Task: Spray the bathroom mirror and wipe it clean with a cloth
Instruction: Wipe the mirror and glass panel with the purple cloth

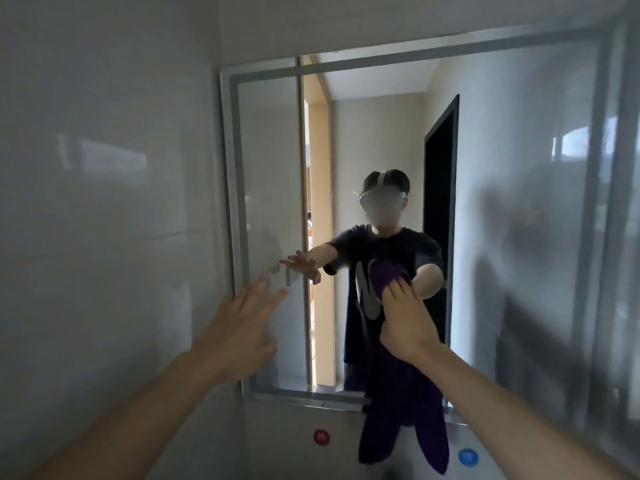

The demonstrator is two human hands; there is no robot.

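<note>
Right hand (405,323): lower centre of frame, palm flat, fingers straight and together, pressing the purple cloth (408,420) onto the mirror (381,133). It is a press, not a curled grip. Left hand (242,327): lower left, fingers spread and straight, holding nothing. It sits over the mirror's left border; can't tell if the tips touch the glass.

Edges and room:
- The mirror is rectangular, with a frosted strip running just inside all four edges.
- Its left edge butts against the tiled wall (104,202). Its right side runs up to a glass panel (616,237) at the right of frame.
- The cloth hangs from under my palm, past the mirror's bottom edge and over the panel below.
- There is open glass above and to the right of the right hand, across the whole upper half of the mirror. The two hands are well apart.

Materials:
- The cloth is soft and limp, dark purple, bunched at the fingertips and trailing in two loose tails.
- The wall tile is glossy pale grey and shows reflections.
- The mirror shows faint smears near the left hand.

Count: two hands, one cloth, one mirror. There are two round markers below the mirror, a red marker (321,437) left of the cloth tail and a blue marker (468,457) just right of it.
</note>
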